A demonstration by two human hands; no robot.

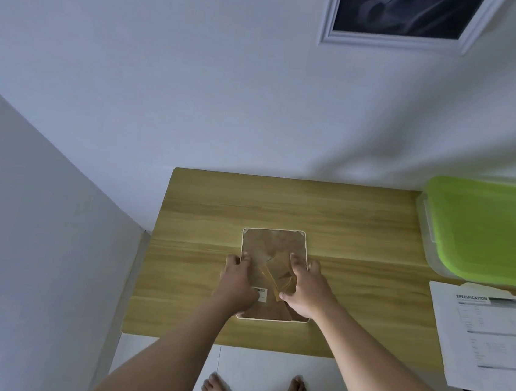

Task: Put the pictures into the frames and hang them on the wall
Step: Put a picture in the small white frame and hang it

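Two walls (197, 93) meeting behind wooden table (359, 222), left hand (235, 280) gripping frame (272, 244) edge, right hand (302, 287) pinching its stand (277, 270).

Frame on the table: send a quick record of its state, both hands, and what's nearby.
frame: face down on table, back up
left hand: grips frame's left edge
right hand: pinches stand on the back
wall: one framed picture up
table right: green-lidded box, sheet
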